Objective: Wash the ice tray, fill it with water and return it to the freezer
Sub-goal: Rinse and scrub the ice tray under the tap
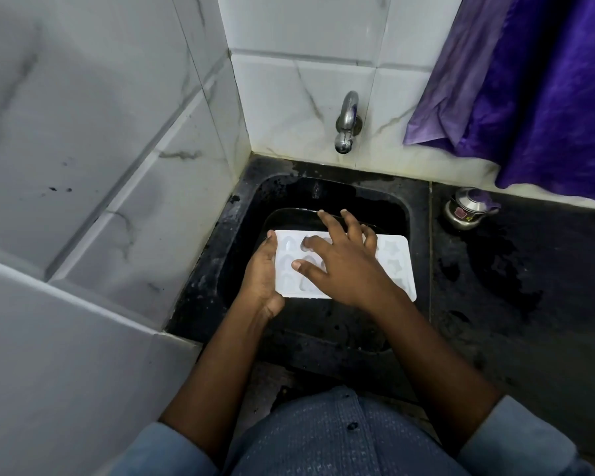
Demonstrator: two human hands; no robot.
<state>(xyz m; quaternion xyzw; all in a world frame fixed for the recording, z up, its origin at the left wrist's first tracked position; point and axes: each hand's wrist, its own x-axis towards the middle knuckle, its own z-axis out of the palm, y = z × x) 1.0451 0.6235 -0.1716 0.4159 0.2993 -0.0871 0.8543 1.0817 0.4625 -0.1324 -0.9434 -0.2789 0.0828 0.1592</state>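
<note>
A white ice tray with shaped moulds is held level over the black sink. My left hand grips the tray's left short edge, thumb on top. Spread flat on the tray's top face is my right hand, its fingertips resting on the moulds and covering the tray's middle. The steel tap juts from the tiled back wall above the sink; no water shows running from it.
A black stone counter runs to the right, wet in patches, with a small steel pot near the wall. A purple cloth hangs at top right. White tiled walls close in the left side.
</note>
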